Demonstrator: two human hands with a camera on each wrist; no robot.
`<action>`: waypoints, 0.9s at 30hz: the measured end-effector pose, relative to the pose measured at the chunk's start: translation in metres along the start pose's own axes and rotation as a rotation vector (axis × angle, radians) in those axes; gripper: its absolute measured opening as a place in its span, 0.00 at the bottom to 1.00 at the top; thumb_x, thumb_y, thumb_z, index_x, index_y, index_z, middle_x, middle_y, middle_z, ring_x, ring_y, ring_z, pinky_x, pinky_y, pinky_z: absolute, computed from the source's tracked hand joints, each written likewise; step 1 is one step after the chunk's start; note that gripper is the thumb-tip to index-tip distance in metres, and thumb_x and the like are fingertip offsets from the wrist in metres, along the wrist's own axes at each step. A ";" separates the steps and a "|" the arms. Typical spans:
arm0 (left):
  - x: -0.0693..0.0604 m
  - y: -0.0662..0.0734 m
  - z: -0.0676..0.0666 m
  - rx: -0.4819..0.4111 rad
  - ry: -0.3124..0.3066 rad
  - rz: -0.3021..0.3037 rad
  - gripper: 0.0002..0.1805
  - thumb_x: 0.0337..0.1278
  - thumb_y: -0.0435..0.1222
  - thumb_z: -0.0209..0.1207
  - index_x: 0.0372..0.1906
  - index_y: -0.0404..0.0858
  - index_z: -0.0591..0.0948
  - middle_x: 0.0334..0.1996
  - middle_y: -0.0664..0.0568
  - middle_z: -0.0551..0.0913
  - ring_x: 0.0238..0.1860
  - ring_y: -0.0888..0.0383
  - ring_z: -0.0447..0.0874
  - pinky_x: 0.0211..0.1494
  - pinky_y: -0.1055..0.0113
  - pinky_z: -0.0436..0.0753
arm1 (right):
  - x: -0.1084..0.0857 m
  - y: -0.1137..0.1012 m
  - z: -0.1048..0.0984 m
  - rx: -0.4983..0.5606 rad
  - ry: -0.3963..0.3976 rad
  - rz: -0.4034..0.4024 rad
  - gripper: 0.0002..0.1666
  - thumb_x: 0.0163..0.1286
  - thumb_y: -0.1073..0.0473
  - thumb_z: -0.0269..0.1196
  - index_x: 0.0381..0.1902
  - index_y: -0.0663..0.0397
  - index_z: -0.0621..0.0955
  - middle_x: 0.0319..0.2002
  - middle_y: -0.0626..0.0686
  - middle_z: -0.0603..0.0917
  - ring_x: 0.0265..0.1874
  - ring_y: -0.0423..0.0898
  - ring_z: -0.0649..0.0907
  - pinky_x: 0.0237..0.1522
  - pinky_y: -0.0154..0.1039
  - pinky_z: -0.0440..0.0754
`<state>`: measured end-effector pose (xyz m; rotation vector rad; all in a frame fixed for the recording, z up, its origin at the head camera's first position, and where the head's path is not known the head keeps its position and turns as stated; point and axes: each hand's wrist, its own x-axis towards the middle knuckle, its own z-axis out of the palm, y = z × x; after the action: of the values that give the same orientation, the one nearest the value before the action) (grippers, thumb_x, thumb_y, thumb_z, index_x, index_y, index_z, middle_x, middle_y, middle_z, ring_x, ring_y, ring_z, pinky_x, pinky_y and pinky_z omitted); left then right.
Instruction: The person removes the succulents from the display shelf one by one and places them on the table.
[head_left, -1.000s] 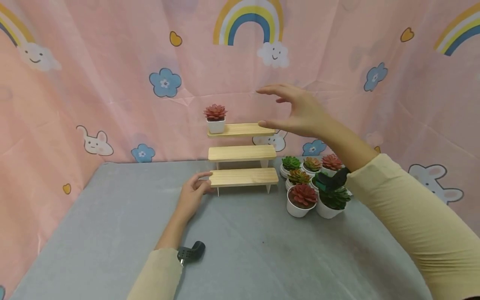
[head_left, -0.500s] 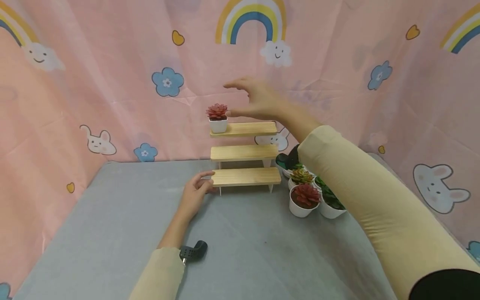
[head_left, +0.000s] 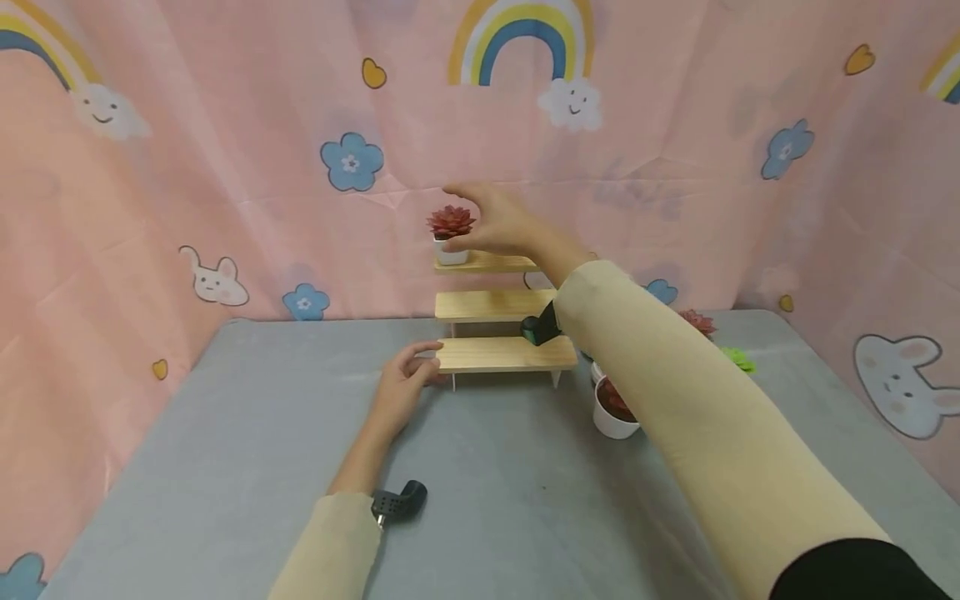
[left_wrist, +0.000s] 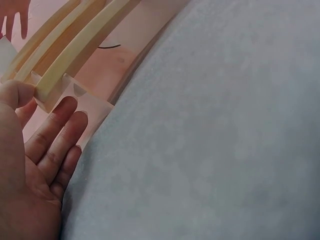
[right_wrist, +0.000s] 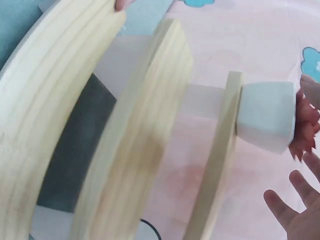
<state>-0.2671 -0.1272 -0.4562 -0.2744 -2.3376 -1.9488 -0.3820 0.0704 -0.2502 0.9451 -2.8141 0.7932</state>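
Note:
A three-tier wooden display stand (head_left: pixel 502 355) with clear supports stands at the back of the table. My left hand (head_left: pixel 396 390) grips the left end of its lowest plank, thumb and index finger at the plank's edge in the left wrist view. On the left end of the top plank sits a red succulent (head_left: pixel 451 218) in a square white pot (right_wrist: pixel 266 116). My right hand (head_left: pixel 501 223) is beside that plant, its thumb in front of the pot and its other fingers spread. In the right wrist view, the fingertips (right_wrist: pixel 276 202) are apart from the pot.
Right of the stand is a round white pot (head_left: pixel 613 418) with a red succulent; my right sleeve (head_left: pixel 690 417) hides most of the plants behind it. A light-green leaf tip (head_left: pixel 739 360) shows past the sleeve. A pink patterned curtain (head_left: pixel 285 167) hangs behind the grey table (head_left: pixel 225 467).
My right hand has moved left across the stand's top tier and lowered to the red succulent. The sleeve now covers more of the plants. My left hand keeps its place on the lowest plank.

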 end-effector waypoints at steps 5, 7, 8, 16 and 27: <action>-0.001 0.002 0.002 -0.010 -0.007 -0.003 0.17 0.71 0.36 0.57 0.60 0.39 0.81 0.42 0.36 0.89 0.40 0.50 0.91 0.54 0.56 0.87 | 0.004 0.005 0.014 0.015 0.015 -0.001 0.54 0.59 0.46 0.76 0.78 0.48 0.63 0.77 0.54 0.67 0.76 0.53 0.66 0.79 0.52 0.61; -0.002 0.002 0.004 -0.019 -0.005 -0.003 0.16 0.71 0.36 0.57 0.60 0.39 0.81 0.41 0.35 0.89 0.40 0.50 0.91 0.55 0.56 0.87 | 0.004 0.006 0.018 0.038 0.025 0.006 0.55 0.59 0.48 0.76 0.78 0.48 0.63 0.76 0.55 0.67 0.75 0.53 0.67 0.78 0.52 0.62; -0.002 0.002 0.004 -0.019 -0.003 0.000 0.16 0.71 0.36 0.57 0.60 0.39 0.81 0.41 0.35 0.89 0.40 0.50 0.91 0.54 0.56 0.87 | 0.004 0.005 0.019 0.055 0.029 0.015 0.54 0.59 0.48 0.76 0.78 0.47 0.63 0.75 0.56 0.68 0.75 0.53 0.67 0.78 0.51 0.63; -0.001 0.003 0.010 -0.023 -0.013 -0.001 0.16 0.71 0.35 0.57 0.59 0.40 0.81 0.40 0.34 0.89 0.39 0.51 0.90 0.55 0.56 0.87 | 0.002 0.007 0.026 0.098 0.056 0.061 0.45 0.62 0.52 0.74 0.75 0.49 0.69 0.69 0.57 0.73 0.70 0.53 0.72 0.76 0.48 0.66; -0.002 0.002 0.010 -0.020 0.005 0.002 0.16 0.71 0.34 0.57 0.60 0.38 0.81 0.39 0.34 0.89 0.37 0.53 0.90 0.53 0.57 0.87 | -0.011 0.014 0.008 0.114 0.073 -0.001 0.43 0.61 0.56 0.75 0.72 0.55 0.72 0.69 0.58 0.75 0.68 0.52 0.78 0.72 0.45 0.73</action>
<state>-0.2645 -0.1176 -0.4561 -0.2731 -2.3155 -1.9705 -0.3802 0.0818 -0.2658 0.9128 -2.7307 0.9764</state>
